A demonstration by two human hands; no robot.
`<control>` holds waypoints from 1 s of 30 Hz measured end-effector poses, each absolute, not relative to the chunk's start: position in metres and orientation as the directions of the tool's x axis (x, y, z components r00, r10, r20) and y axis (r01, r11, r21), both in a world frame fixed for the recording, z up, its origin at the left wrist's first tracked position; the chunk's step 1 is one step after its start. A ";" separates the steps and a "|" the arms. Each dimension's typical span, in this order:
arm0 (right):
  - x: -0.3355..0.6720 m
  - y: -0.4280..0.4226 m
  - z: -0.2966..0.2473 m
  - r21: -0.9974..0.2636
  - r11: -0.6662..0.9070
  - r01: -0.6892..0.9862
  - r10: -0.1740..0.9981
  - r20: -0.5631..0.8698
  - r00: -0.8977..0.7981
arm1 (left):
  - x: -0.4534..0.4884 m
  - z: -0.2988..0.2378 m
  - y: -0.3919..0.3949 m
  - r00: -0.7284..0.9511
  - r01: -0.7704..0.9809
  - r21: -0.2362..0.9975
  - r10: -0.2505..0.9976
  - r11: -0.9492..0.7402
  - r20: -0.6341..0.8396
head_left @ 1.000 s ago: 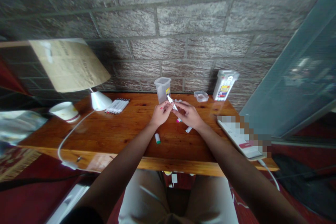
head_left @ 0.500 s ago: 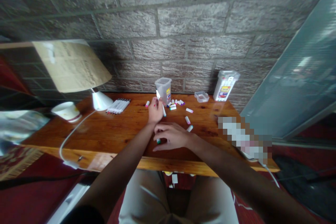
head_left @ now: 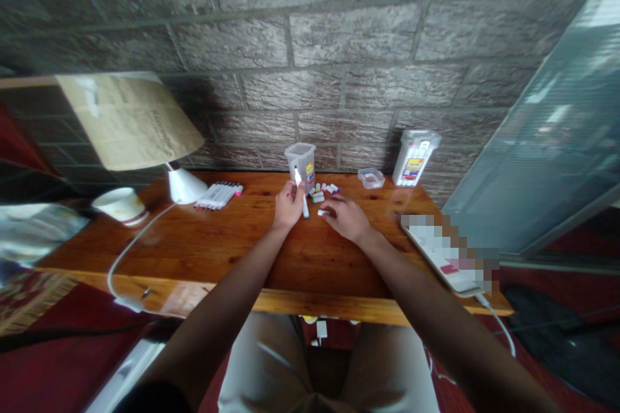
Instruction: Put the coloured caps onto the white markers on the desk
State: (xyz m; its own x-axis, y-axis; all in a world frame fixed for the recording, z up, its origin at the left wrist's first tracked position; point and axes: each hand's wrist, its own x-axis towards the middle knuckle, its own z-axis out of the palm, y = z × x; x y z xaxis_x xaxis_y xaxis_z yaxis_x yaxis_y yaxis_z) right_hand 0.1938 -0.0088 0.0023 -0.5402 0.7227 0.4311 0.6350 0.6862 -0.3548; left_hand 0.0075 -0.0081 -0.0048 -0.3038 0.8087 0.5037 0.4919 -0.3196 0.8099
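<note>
My left hand [head_left: 289,204] is closed around a white marker [head_left: 298,178], which stands nearly upright with its dark tip bare at the top and a teal end at the bottom. To the right, my right hand [head_left: 346,216] hovers low over the table, its fingertips pinched on a small white marker cap [head_left: 322,212]. Just behind the hands lie several loose marker caps [head_left: 318,197] with coloured ends. Behind the left hand stands a clear plastic marker box [head_left: 301,153], open at the top. My right hand covers part of the tabletop.
A row of white markers [head_left: 219,195] lies at left, a pink-ended cap [head_left: 239,190] at its edge. Farther left are a lamp [head_left: 186,186] and a paper cup [head_left: 121,206]. A clear lid [head_left: 371,178], a filled marker box [head_left: 415,158] and a phone [head_left: 448,264] sit at right.
My right hand has moved away from the front edge, up and right toward the caps. The pink-ended cap left of my left hand now shows beside the marker row. Caps at right are no longer visible.
</note>
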 end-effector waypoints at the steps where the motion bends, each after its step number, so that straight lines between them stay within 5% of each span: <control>1: 0.195 -0.008 0.002 -0.361 0.647 0.672 0.758 0.403 -0.513 | 0.008 -0.005 -0.008 -0.288 0.490 0.807 0.812 -0.330 0.507; 12: 0.226 0.015 0.009 -0.586 0.381 0.715 0.917 0.336 -0.214 | 0.008 -0.006 -0.010 -0.203 0.540 0.747 0.801 -0.388 0.562; 15: 0.242 0.015 0.017 -0.735 0.401 0.546 0.890 0.172 -0.422 | 0.008 -0.006 -0.009 -0.186 0.528 0.751 0.809 -0.396 0.557; 18: 0.253 0.009 0.024 -0.856 0.288 0.429 0.746 -0.080 -0.661 | 0.009 -0.008 -0.009 -0.148 0.523 0.745 0.817 -0.413 0.557; 22: 0.256 0.005 0.027 -0.860 0.173 0.480 0.722 -0.221 -0.656 | 0.010 -0.009 -0.011 -0.081 0.560 0.712 0.827 -0.424 0.556; 25: 0.252 0.008 0.020 -0.865 0.169 0.472 0.763 -0.188 -0.618 | 0.011 -0.009 -0.013 -0.012 0.566 0.695 0.839 -0.443 0.544; 30: 0.240 0.017 0.006 -0.773 0.429 0.468 0.856 0.182 -0.484 | 0.011 -0.010 -0.014 0.046 0.567 0.684 0.847 -0.458 0.529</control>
